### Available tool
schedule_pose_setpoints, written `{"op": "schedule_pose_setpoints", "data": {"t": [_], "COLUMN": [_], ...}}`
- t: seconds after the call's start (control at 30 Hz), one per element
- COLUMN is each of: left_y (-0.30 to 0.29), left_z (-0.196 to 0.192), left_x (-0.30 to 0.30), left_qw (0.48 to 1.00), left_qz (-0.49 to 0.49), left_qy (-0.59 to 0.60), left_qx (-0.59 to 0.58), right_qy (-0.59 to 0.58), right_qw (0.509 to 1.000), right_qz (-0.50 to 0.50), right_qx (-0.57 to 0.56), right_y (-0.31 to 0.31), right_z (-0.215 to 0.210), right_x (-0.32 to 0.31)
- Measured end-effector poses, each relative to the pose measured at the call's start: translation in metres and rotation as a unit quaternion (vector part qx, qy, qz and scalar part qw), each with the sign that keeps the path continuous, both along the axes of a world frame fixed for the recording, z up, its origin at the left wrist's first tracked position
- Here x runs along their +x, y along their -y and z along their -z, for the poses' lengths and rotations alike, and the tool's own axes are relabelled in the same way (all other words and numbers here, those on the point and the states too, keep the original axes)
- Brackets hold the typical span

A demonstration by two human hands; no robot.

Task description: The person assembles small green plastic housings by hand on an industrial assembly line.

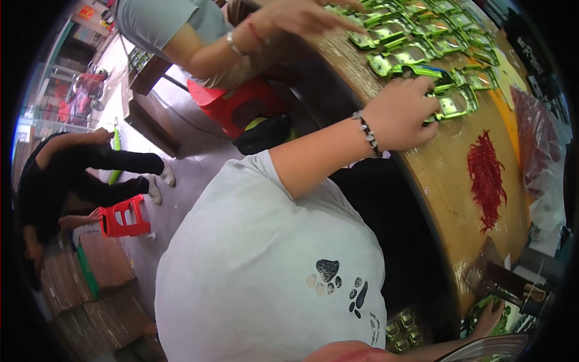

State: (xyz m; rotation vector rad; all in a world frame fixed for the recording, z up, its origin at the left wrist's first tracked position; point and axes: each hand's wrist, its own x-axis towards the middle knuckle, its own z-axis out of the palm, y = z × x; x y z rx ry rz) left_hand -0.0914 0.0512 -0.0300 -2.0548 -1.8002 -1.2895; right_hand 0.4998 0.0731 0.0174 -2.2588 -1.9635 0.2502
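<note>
From my pale sleeve my left arm stretches over the wooden table. My left hand (405,114) is closed at the near edge of a glossy green plastic frame (456,102); its fingertips and thumb touch the frame's side. The frame lies at the end of rows of similar green frames (422,30). At the lower right, my right hand (490,318) curls around a green plastic part (477,311), close to a dark metal bench fixture (509,280). The part and some of the fingers are partly hidden there.
A pile of red strands (486,181) lies on the table (443,181) beside clear plastic bags (540,151). A co-worker's hand (301,17) reaches over the far frames. Red stools (125,217), stacked cardboard (105,265) and a bending person (54,175) are on the left.
</note>
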Motion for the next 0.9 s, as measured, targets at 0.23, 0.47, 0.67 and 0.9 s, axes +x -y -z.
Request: {"op": "schedule_pose_setpoints", "data": {"t": [0.23,0.47,0.67,0.9], "left_y": [-0.003,0.007,0.007,0.002], "left_z": [-0.006,-0.001,-0.005,-0.008], "left_x": [0.006,0.004,0.006,0.017], "left_qw": [1.000,1.000,0.999,0.999], "left_qz": [0.009,-0.001,0.005,0.016], "left_qy": [-0.007,-0.015,-0.015,-0.034], "left_qx": [0.022,0.028,0.032,0.019], "right_qy": [-0.077,-0.033,0.053,0.137], "right_qw": [0.997,0.991,0.992,0.984], "right_qz": [-0.002,-0.027,0.034,-0.008], "right_qx": [0.021,0.129,0.108,0.114], "right_y": [0.020,0.014,0.026,0.042], "right_z": [0.008,0.032,0.019,0.047], "right_x": [0.017,-0.006,-0.040,0.015]}}
